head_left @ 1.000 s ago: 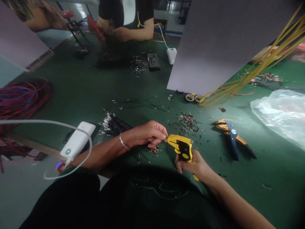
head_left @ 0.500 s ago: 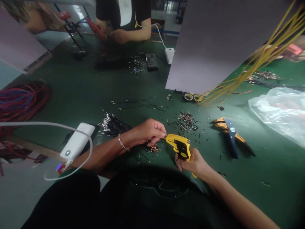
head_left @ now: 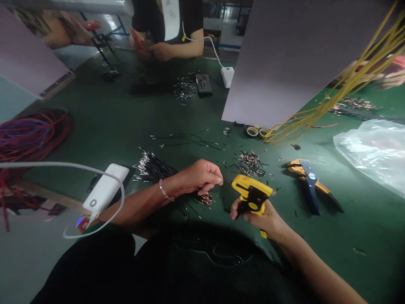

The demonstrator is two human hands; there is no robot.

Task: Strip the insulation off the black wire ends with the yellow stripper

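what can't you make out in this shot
All in the head view:
Whatever the left hand may pinch: too small.
Yellow tool's grip: mostly hidden by the right hand.
Middle of the black wires: hidden by the left forearm.
Red wires: cut off by the left edge.
Plastic bag: cut off by the right edge.
Far red tool: blurred.

The wire stripper (head_left: 253, 194) is yellow and black.
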